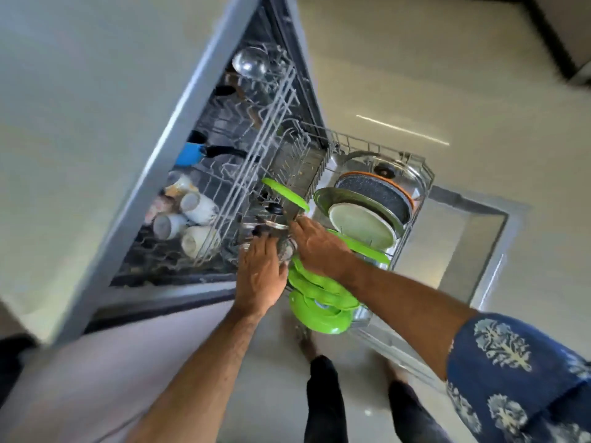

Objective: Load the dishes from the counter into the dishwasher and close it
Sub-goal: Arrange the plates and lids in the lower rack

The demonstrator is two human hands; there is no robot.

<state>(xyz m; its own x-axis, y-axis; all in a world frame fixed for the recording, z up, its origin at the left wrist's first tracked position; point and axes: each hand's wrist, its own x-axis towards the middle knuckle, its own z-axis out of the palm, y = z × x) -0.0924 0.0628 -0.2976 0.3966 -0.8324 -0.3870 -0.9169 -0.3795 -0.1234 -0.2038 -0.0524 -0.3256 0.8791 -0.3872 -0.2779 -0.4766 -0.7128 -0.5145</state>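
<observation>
no readable text, labels, brands or numbers on anything

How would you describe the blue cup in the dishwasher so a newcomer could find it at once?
Start at the open dishwasher and look at its upper rack, the one nearer the machine's body. The blue cup lies on its side by the rack's left edge, above the white mugs. It is the only blue item there.

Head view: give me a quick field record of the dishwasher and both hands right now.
dishwasher door: open
upper rack: pulled out, holds white mugs and a blue pan
lower rack: pulled out, holds plates, green lids
left hand: at glass item, grip unclear
right hand: reaching into racks, grip unclear
</observation>
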